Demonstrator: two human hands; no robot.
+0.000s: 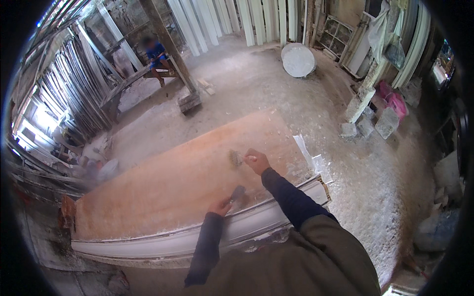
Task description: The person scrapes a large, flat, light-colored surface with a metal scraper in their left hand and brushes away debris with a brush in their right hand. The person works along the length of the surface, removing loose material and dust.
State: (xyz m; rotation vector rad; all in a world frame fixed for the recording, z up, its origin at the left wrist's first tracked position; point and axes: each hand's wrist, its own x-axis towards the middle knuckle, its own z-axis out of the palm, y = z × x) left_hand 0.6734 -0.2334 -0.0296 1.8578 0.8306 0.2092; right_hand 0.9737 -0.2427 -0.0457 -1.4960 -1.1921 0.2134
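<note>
Before me lies a long orange-brown board (163, 172), dusted with white. Over its right part my right hand (256, 162) is closed round the handle of a brush (235, 158), whose pale bristles point left, at or just above the surface. Nearer to me, my left hand (220, 206) is closed on a dark, flat tool (238, 192) that looks like a scraper; its exact kind is blurred. A white moulding strip (163, 246) runs along the board's near edge, beneath my left forearm.
White pieces (321, 167) stick out past the board's right end. Beyond are a wooden post (170, 49), a round white drum (298, 60), broken blocks (365, 126) and a pink bag (393, 101). A person in blue (157, 54) sits far left. Long white strips (222, 19) lean at the back.
</note>
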